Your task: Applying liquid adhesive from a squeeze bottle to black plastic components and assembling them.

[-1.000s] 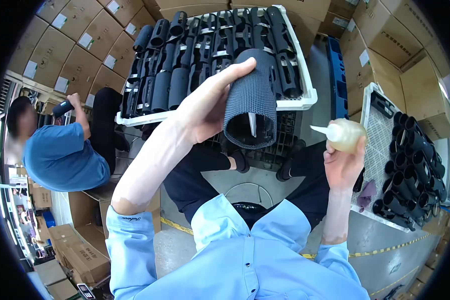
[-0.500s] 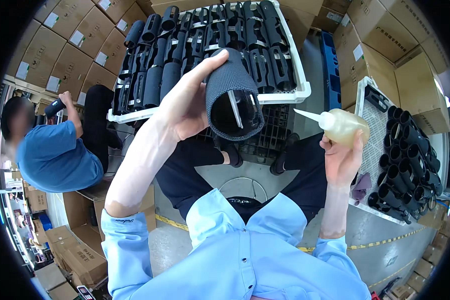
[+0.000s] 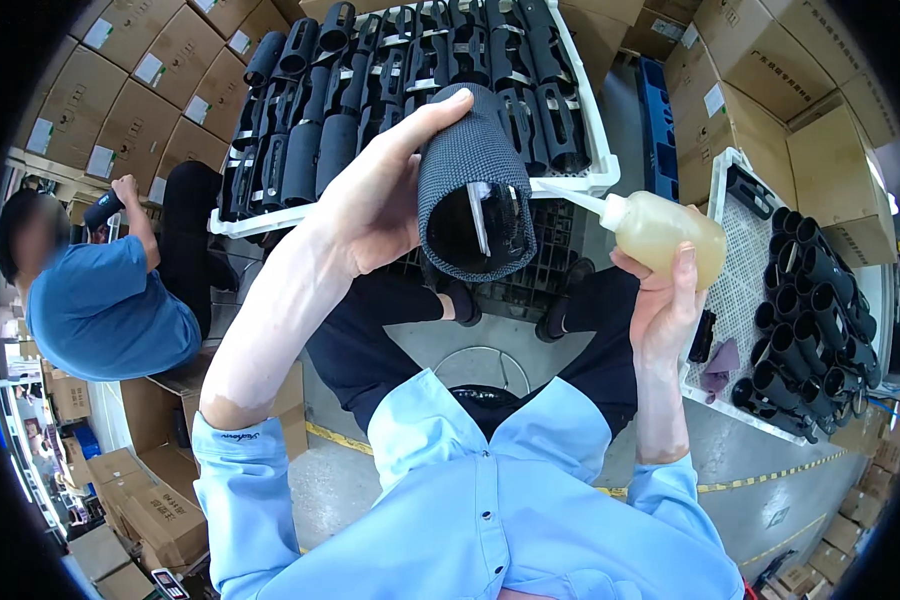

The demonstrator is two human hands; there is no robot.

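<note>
My left hand (image 3: 375,200) is wrapped round a dark cylindrical shell (image 3: 478,150) covered in grey woven mesh, thumb along its top. The shell's open end faces me, and a pale strip (image 3: 479,215) shows inside the glossy black hollow. In my right hand (image 3: 665,300) is a squeeze bottle (image 3: 670,238) of cloudy yellowish liquid, lying on its side. Its thin pointed nozzle (image 3: 570,198) aims left, with the tip close to the shell's right rim; whether they touch I cannot tell.
Ahead, a white tray (image 3: 598,185) holds rows of dark cylindrical shells (image 3: 335,150). At right, a white perforated tray (image 3: 718,240) carries stacked black tubes (image 3: 820,310) and a purple cloth (image 3: 720,365). A co-worker (image 3: 120,310) sits at left, holding a dark cylinder. Cardboard boxes (image 3: 140,130) surround the area.
My right hand has brought the bottle leftward, so its nozzle is now beside the shell. The shell in my left hand has shifted slightly right.
</note>
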